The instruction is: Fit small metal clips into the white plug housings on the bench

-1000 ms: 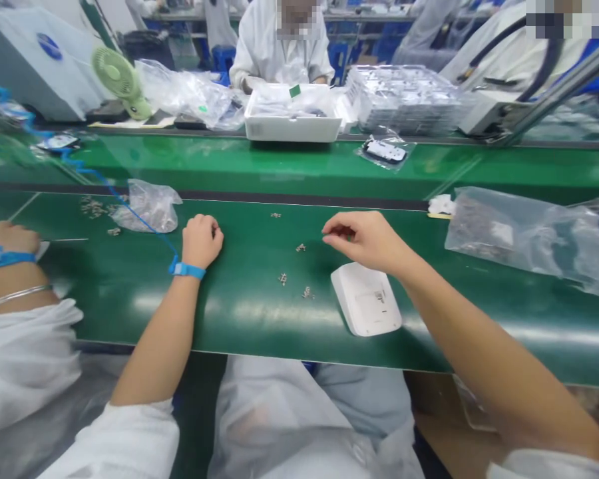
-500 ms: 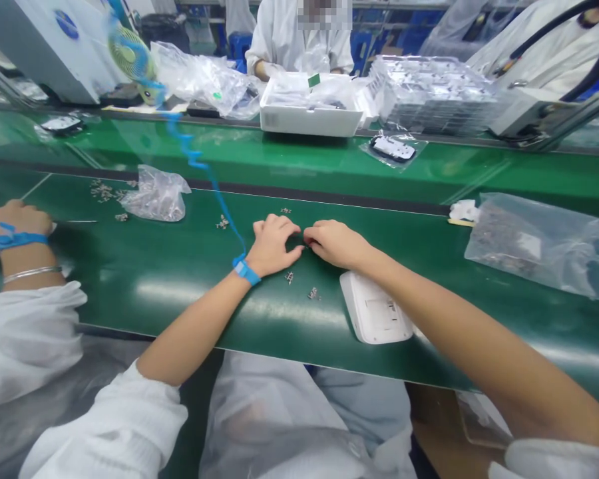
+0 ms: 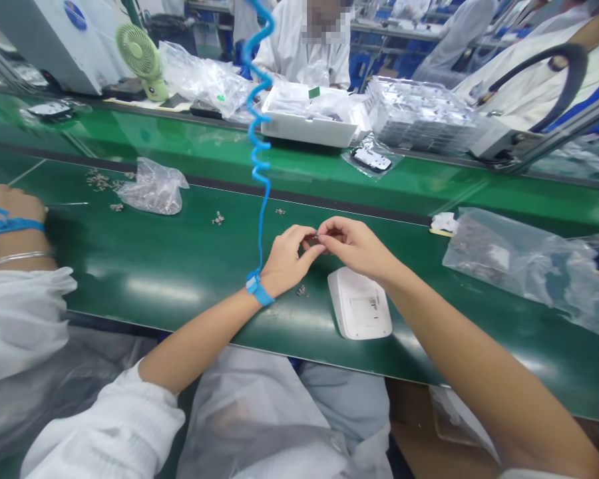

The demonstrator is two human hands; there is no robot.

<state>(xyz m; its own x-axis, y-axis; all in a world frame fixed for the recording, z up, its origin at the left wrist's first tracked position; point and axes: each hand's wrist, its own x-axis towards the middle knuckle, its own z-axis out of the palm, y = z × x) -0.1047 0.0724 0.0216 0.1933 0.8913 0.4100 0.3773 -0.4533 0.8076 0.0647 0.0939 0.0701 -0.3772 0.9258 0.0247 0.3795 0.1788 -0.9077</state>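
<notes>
My left hand (image 3: 288, 258), with a blue coiled strap on its wrist, meets my right hand (image 3: 349, 245) above the green work surface. Thumb and fingers of both hands are pinched together around small metal parts (image 3: 316, 237), partly hidden by the fingertips. Just below my right hand lies a white plastic housing (image 3: 362, 307). A little pile of small metal pieces (image 3: 303, 291) is near my left wrist. Farther off are two more small piles, one (image 3: 280, 211) beyond my hands and one (image 3: 218, 218) to the left.
A bag of metal parts (image 3: 154, 188) lies left, beside scattered pieces (image 3: 98, 179). A larger bag (image 3: 484, 249) is at right. On the raised ledge stand a white box (image 3: 307, 126), stacked trays (image 3: 424, 110) and a green fan (image 3: 138, 56). A neighbour's hand (image 3: 14, 206) is far left.
My hands have come together, their fingertips now meeting around small metal parts. The blue coil has swung right. The view has shifted slightly.
</notes>
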